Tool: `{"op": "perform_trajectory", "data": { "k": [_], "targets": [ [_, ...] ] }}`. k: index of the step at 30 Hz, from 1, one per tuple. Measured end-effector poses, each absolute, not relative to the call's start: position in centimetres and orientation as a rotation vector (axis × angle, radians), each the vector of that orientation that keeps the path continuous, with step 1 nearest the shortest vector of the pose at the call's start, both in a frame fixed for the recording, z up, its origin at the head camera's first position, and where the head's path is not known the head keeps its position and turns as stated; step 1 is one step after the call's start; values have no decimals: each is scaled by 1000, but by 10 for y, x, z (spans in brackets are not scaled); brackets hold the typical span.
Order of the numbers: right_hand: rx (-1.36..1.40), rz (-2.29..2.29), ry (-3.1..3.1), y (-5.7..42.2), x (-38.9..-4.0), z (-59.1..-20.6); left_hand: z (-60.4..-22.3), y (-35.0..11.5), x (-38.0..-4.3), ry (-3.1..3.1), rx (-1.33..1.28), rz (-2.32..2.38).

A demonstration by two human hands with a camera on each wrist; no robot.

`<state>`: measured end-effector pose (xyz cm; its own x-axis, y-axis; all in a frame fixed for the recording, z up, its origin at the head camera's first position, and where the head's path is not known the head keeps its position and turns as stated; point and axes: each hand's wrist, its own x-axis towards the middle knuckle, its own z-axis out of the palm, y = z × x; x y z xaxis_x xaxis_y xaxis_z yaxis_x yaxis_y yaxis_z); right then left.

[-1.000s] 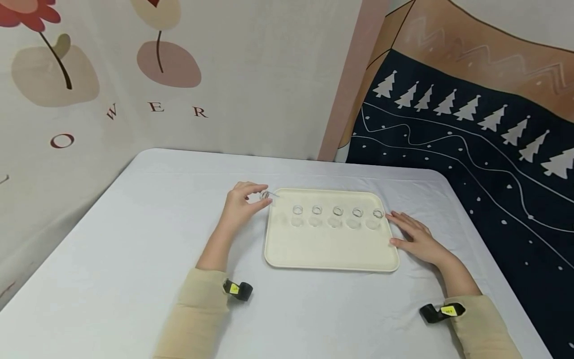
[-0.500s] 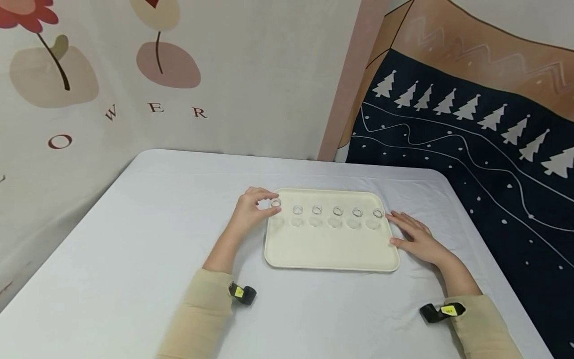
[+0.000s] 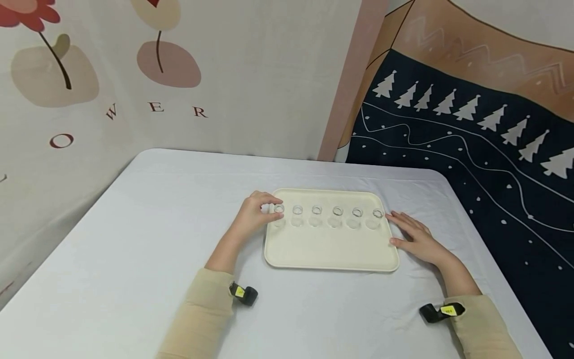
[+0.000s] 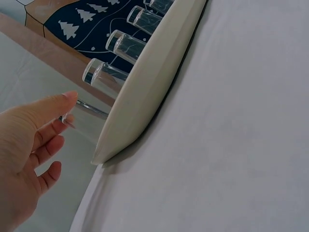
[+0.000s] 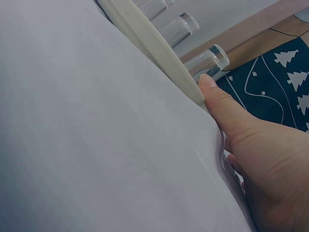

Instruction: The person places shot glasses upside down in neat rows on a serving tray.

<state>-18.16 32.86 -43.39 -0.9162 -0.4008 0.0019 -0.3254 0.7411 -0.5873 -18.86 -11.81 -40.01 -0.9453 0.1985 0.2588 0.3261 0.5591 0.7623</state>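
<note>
My left hand (image 3: 254,213) pinches a small clear cylindrical glass (image 3: 279,209) between thumb and fingers, at the left end of a row. That glass stands upright at the left side of the cream tray (image 3: 332,252). In the left wrist view the thumb (image 4: 66,99) presses its side, and the other fingers curl loosely below. Several matching glasses stand in line along the tray, the rightmost glass (image 3: 377,213) near my right hand (image 3: 417,239). The right hand rests at the tray's right edge with fingers extended; its thumb (image 5: 210,84) touches the rim.
A white cloth (image 3: 134,239) covers the table beneath the tray. Behind stands a pale printed curtain (image 3: 260,85), with a dark tree-patterned cloth (image 3: 430,134) on the right. Black wrist cameras (image 3: 244,294) sit on both sleeves.
My left hand has carried the glass, tilted a second ago, rightward and down over the tray to the left end of the row, where it stands upright. The right hand has stayed put.
</note>
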Motion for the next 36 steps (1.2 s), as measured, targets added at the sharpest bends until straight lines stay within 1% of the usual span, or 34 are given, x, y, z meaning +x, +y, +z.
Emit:
{"op": "perform_trajectory", "data": {
  "k": [9, 23, 30, 36],
  "targets": [
    [-584, -918, 2813, 329, -181, -434, -407, -118, -191, -2633, -444, -1350],
    [-573, -912, 2815, 330, -182, -435, -405, -120, -191, -2654, -421, -1359],
    [-572, -937, 2812, 332, -185, -433, -402, -128, -185, -2653, -393, -1358],
    [-495, -1038, 2804, 341, -182, -423, -394, -144, -177, -2644, -421, -1314]
  ]
}}
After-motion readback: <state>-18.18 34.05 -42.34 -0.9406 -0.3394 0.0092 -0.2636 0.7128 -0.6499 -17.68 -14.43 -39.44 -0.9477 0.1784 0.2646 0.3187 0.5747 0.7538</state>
